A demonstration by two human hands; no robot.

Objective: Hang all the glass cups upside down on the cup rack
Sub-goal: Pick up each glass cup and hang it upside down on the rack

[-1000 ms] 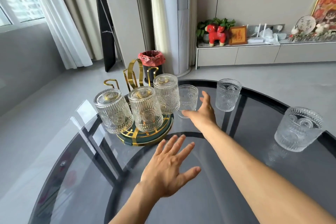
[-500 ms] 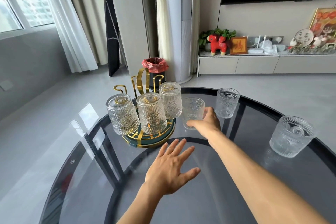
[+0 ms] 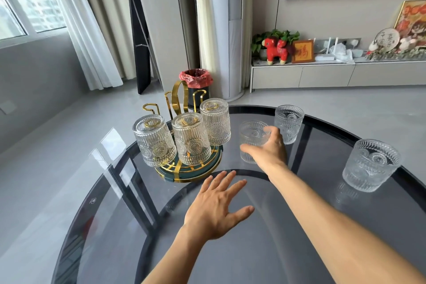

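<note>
A gold cup rack (image 3: 182,97) with a green round base stands on the dark glass table (image 3: 265,249). Three ribbed glass cups hang upside down on it: left (image 3: 154,140), middle (image 3: 190,138) and right (image 3: 215,121). My right hand (image 3: 267,147) wraps around an upright glass cup (image 3: 251,136) just right of the rack. Two more upright cups stand on the table: one behind my hand (image 3: 289,122) and one at the far right (image 3: 372,163). My left hand (image 3: 216,207) hovers flat over the table in front of the rack, fingers spread, holding nothing.
The table's curved far edge runs just behind the rack and cups. Beyond it on the floor stand a bin with a red liner (image 3: 196,85), a white tower unit (image 3: 228,30) and a low cabinet (image 3: 322,74) with ornaments.
My right hand has reached forward and closed around the cup next to the rack. My left hand has stayed about where it was. The view has shifted slightly.
</note>
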